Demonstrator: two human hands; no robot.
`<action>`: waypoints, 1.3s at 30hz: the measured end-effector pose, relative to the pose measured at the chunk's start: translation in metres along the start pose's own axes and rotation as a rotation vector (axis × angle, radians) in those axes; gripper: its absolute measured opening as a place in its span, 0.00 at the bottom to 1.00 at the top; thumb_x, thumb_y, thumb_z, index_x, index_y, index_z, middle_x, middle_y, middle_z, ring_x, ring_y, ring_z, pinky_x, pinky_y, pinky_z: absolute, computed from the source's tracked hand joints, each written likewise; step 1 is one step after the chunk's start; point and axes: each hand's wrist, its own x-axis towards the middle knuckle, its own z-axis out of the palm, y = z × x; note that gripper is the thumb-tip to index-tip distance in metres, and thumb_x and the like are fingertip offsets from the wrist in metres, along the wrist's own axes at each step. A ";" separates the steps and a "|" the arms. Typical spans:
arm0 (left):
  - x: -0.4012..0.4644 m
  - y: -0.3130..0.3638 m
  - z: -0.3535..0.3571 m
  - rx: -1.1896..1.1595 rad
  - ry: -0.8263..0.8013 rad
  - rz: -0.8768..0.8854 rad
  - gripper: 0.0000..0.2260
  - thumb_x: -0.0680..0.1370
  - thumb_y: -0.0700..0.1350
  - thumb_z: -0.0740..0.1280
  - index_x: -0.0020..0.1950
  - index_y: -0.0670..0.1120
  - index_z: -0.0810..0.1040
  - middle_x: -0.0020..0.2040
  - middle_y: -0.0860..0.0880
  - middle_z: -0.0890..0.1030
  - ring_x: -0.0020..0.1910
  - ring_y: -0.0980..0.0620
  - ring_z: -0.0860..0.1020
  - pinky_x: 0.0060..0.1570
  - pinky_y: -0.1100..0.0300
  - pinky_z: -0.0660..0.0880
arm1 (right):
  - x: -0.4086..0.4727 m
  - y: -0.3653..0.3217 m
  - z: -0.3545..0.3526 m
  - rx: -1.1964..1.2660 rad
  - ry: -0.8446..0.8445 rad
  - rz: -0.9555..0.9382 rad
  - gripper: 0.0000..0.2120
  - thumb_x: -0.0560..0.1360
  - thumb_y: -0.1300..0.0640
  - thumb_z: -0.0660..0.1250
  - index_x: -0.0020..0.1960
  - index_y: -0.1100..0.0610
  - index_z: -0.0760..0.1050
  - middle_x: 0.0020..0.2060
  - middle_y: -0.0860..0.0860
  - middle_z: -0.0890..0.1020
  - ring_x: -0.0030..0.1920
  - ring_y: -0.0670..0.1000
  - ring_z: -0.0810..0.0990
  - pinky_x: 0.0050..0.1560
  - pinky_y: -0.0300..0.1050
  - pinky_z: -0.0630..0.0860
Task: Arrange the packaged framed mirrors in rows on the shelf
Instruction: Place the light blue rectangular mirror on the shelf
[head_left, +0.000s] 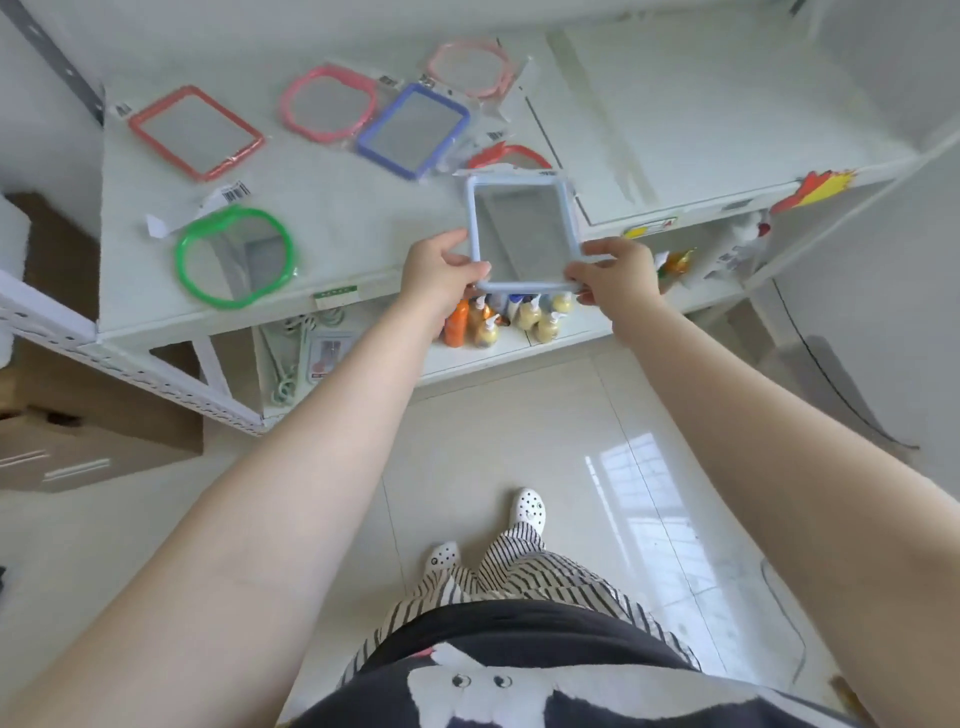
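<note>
1. Head view, grasp: the left hand (441, 270) and right hand (613, 275) both hold the pale blue mirror (522, 234) by its near corners, thumbs on top of the frame, fingers beneath.
2. Head view, position: the mirror hangs over the front edge of the shelf (343, 208), right of centre, apparently not yet set down. The red mirror (509, 156) lies just behind it, partly hidden.
3. Head view, orientation: its long axis runs front to back, the far short edge pointing at the shelf's rear and the glass facing up.
4. Head view, advice: lower it flat and keep both hands level so the frame does not twist. In my judgement it should be squared to the dark blue mirror (413, 130) and orange mirror (197, 132), which lie skewed, and kept clear of the red one.
5. Head view, remainder: the green mirror (236, 257), pink mirror (330, 104) and light pink mirror (472, 70) lie scattered; the rows are unfinished.
</note>
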 end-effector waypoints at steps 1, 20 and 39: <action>-0.004 -0.002 0.013 0.008 -0.029 0.001 0.28 0.74 0.32 0.69 0.72 0.42 0.68 0.46 0.42 0.80 0.34 0.51 0.79 0.43 0.59 0.80 | -0.004 0.010 -0.013 0.013 0.024 0.007 0.17 0.71 0.65 0.70 0.59 0.60 0.76 0.34 0.53 0.79 0.28 0.50 0.77 0.41 0.46 0.81; -0.056 -0.013 0.363 0.069 -0.283 -0.032 0.27 0.73 0.30 0.68 0.71 0.42 0.70 0.38 0.48 0.77 0.44 0.47 0.79 0.45 0.59 0.81 | 0.024 0.182 -0.320 0.110 0.298 0.126 0.14 0.69 0.64 0.73 0.55 0.61 0.79 0.52 0.59 0.83 0.35 0.54 0.81 0.47 0.50 0.83; 0.054 0.073 0.528 0.033 -0.275 0.023 0.27 0.73 0.31 0.67 0.70 0.47 0.72 0.37 0.49 0.78 0.36 0.48 0.79 0.37 0.57 0.80 | 0.194 0.168 -0.447 0.152 0.342 0.116 0.18 0.69 0.61 0.73 0.58 0.58 0.79 0.51 0.57 0.83 0.36 0.54 0.82 0.47 0.50 0.83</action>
